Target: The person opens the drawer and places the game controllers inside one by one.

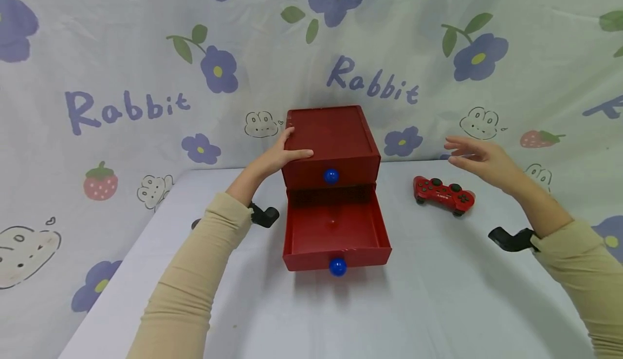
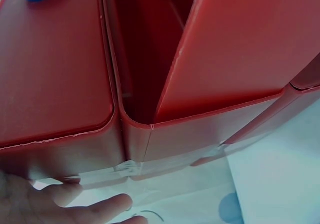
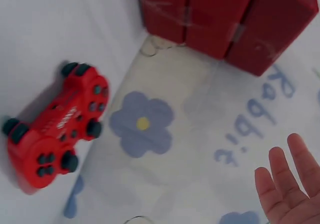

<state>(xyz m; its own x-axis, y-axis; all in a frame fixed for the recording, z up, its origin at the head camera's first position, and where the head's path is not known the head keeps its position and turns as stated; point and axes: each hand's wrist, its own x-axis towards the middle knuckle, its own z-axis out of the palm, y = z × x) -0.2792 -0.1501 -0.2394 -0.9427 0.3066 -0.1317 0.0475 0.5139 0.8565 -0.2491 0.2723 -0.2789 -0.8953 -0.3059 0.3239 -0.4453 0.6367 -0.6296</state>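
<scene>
A red drawer cabinet (image 1: 326,132) stands at the middle of the table against the backdrop. Its lower drawer (image 1: 311,260) is pulled out with nothing inside, while the upper drawer (image 1: 304,174) is closed; each has a round blue knob. My left hand (image 1: 278,156) rests on the cabinet's upper left side, thumb stretched along the top near the front edge, fingers extended. A red game controller (image 1: 443,194) with black buttons and sticks lies to the cabinet's right. Above and beyond it, my right hand (image 1: 482,160) hovers in the air, fingers loosely extended, touching nothing.
A white cloth covers the table (image 1: 438,294). Behind it hangs a backdrop (image 1: 272,78) printed with flowers, rabbits and lettering. A small dark object (image 1: 196,223) shows partly behind the left forearm. Black wrist cameras sit on both wrists.
</scene>
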